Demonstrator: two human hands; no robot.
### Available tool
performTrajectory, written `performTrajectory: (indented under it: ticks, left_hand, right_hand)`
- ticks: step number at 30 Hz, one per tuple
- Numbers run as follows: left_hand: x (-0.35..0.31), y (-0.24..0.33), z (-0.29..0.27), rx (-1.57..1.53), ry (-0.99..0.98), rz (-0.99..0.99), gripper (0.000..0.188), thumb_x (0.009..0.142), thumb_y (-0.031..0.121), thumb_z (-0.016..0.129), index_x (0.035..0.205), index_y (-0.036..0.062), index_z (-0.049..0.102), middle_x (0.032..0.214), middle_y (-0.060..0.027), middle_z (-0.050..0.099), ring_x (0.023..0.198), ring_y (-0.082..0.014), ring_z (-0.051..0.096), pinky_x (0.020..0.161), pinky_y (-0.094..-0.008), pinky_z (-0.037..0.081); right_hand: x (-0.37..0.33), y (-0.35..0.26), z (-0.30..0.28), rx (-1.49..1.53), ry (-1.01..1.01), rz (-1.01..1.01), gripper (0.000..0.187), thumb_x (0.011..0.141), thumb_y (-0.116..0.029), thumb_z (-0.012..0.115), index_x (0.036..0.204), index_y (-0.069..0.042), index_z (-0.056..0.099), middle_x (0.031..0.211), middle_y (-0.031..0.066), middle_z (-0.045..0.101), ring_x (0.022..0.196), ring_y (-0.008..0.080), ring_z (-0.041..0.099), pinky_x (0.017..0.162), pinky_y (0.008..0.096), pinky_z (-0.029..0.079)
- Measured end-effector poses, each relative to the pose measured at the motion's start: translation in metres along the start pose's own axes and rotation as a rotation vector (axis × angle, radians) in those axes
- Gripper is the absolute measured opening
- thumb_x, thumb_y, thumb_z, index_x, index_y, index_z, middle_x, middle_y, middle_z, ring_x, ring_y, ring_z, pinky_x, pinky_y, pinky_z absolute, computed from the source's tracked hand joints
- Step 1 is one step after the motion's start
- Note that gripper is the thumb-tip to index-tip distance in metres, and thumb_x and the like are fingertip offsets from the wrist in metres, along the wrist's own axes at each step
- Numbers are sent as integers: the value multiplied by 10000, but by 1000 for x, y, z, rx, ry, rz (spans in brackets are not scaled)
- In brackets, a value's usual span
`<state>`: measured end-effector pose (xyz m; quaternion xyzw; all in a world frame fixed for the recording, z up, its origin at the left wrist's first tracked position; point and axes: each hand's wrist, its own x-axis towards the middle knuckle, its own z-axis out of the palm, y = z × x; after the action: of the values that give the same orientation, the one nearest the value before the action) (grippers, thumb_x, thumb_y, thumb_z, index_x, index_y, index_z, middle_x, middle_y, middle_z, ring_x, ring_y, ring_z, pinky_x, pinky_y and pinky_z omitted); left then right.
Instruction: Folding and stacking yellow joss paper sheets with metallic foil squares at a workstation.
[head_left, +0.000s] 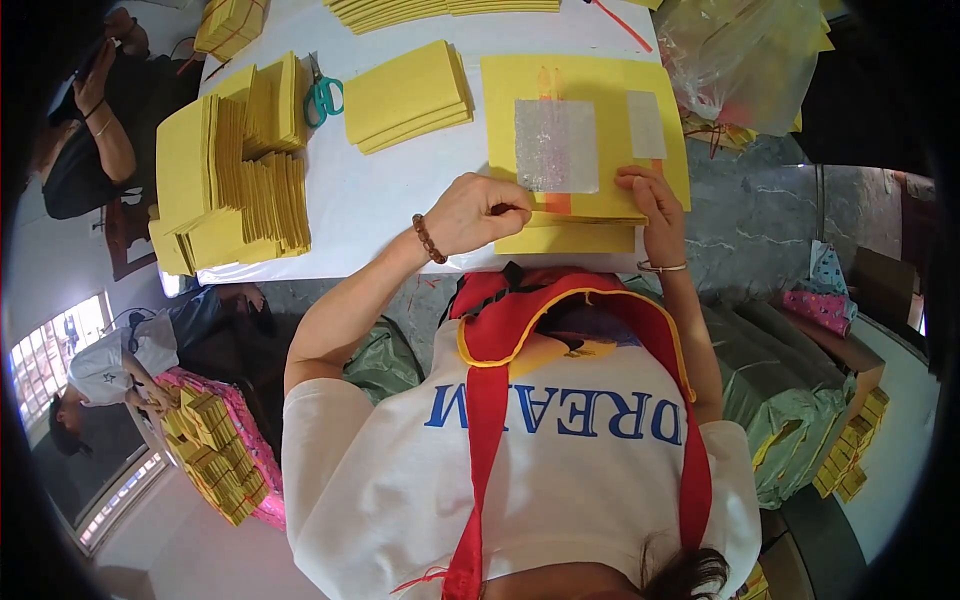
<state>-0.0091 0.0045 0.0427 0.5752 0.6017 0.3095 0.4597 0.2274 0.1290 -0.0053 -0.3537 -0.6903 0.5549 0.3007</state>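
A large sheet of yellow joss paper [612, 84] lies on the table's near edge, with a silvery square, a smaller pale patch and orange marks on it. Its near edge is lifted into a fold above another yellow layer [565, 240]. My left hand [475, 213] is closed in a pinch at the left end of that fold; a beaded bracelet circles the wrist. At the right end, my right hand [658, 212] grips the paper's edge between thumb and bent fingers. A small stack of folded yellow paper [408, 95] rests left of the sheet.
Teal-handled scissors [322, 100] lie beside upright bundles of folded yellow paper [230, 170] on the white table [330, 225]. A clear plastic bag [745, 60] sits at the far right. Green wrapped bales [770, 400] stand to my right. Another person [125, 360] works over yellow bundles at left.
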Motion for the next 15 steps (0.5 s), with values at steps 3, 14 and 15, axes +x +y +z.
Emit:
performTrajectory:
  ticks: [3, 14, 15]
  left_hand:
    - [2, -3, 0, -39, -19, -45, 101, 798, 66, 581, 825, -18, 631, 662, -13, 587, 617, -54, 497, 550, -227, 409]
    - [5, -3, -6, -196, -96, -153, 129, 834, 95, 564, 821, -19, 624, 672, 32, 549, 631, -22, 453, 564, -194, 380]
    - [5, -5, -6, -196, -93, -155, 129, 834, 95, 564, 821, -19, 624, 672, 32, 549, 631, -22, 453, 564, -194, 380]
  right_hand:
    - [-2, 6, -3, 38, -10, -14, 342, 942, -216, 398, 934, 20, 646, 1052, 107, 595, 1030, 199, 518, 927, 300, 365]
    - [-2, 12, -7, 121, -60, -11, 469, 966, -254, 247, 981, 20, 628, 1117, 143, 569, 1087, 228, 492, 973, 326, 330]
    - [-3, 15, -8, 98, -72, -55, 409, 948, -249, 309, 992, 8, 623, 1126, 135, 567, 1091, 231, 492, 968, 330, 338]
